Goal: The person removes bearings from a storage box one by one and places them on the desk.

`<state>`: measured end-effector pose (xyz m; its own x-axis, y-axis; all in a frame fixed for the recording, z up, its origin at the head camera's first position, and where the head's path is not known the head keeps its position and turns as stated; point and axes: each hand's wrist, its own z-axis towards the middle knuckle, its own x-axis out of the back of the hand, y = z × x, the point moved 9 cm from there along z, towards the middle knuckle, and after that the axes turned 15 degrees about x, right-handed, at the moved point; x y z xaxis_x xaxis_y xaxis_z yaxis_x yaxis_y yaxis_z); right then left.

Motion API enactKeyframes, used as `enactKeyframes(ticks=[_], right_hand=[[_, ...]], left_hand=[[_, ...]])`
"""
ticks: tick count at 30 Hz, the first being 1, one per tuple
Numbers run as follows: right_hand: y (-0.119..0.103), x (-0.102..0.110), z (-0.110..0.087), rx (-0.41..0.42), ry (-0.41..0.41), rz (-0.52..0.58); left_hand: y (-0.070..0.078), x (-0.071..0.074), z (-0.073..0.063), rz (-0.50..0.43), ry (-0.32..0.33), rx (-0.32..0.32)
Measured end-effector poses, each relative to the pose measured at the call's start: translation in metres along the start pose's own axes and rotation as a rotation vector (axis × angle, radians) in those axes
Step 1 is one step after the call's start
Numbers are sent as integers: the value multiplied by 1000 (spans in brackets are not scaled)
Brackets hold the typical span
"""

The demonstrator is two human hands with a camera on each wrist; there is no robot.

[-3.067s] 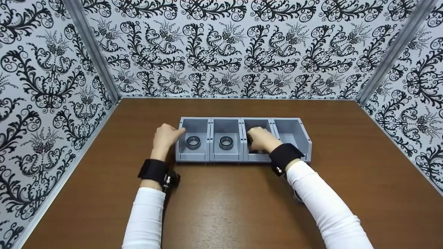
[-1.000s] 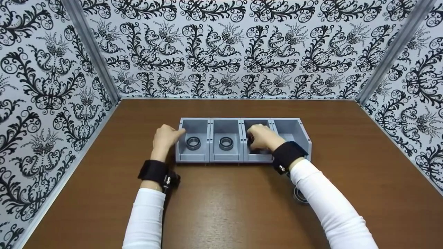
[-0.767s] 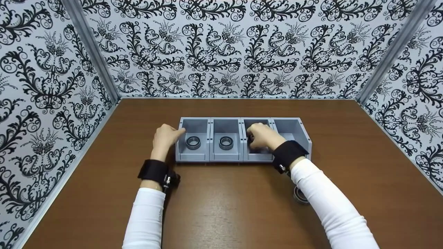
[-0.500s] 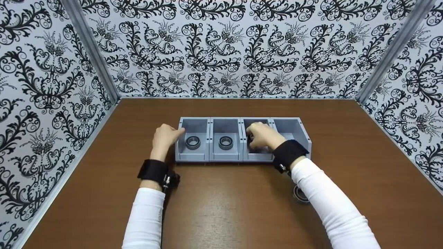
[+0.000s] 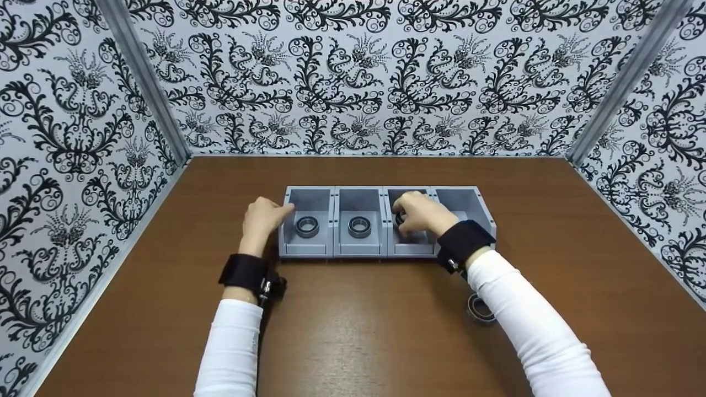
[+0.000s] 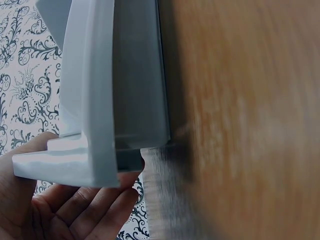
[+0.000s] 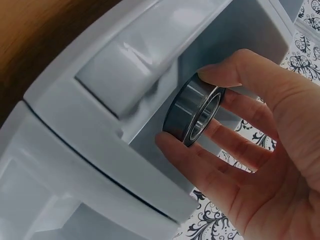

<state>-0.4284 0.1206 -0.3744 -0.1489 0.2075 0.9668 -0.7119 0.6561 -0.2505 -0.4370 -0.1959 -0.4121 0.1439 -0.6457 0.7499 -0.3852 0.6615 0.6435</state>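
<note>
My left hand (image 5: 262,218) grips the left wall of the leftmost grey storage bin (image 5: 306,250); the left wrist view shows the thumb and fingers on either side of that wall (image 6: 102,100). My right hand (image 5: 422,212) is at the third bin (image 5: 413,250). Its thumb and fingertips pinch a metal ball bearing (image 7: 192,107), held tilted within the bin, as the right wrist view shows. One bearing (image 5: 307,226) lies flat in the first bin, another (image 5: 359,226) in the second bin (image 5: 360,250).
The fourth bin (image 5: 490,223) is joined at the right end of the row, partly behind my right wrist. Another bearing (image 5: 479,310) lies on the brown table (image 5: 342,325), partly under my right forearm. Patterned walls (image 5: 353,82) enclose the table's back and sides.
My right hand has risen slightly in the third bin, bringing the bearing it holds further into view. More of the bearing on the table shows. My left hand has stayed put.
</note>
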Motion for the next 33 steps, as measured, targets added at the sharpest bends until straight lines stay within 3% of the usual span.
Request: enactKeyframes(ticks=[10, 25, 33], right_hand=[[-2, 8, -3, 8, 3, -29], [-4, 13, -7, -25, -3, -18], [-9, 17, -6, 0, -4, -20]], left_hand=[[4, 1, 1, -8, 16, -32], [1, 0, 1, 0, 5, -19], [0, 0, 0, -1, 6, -25]])
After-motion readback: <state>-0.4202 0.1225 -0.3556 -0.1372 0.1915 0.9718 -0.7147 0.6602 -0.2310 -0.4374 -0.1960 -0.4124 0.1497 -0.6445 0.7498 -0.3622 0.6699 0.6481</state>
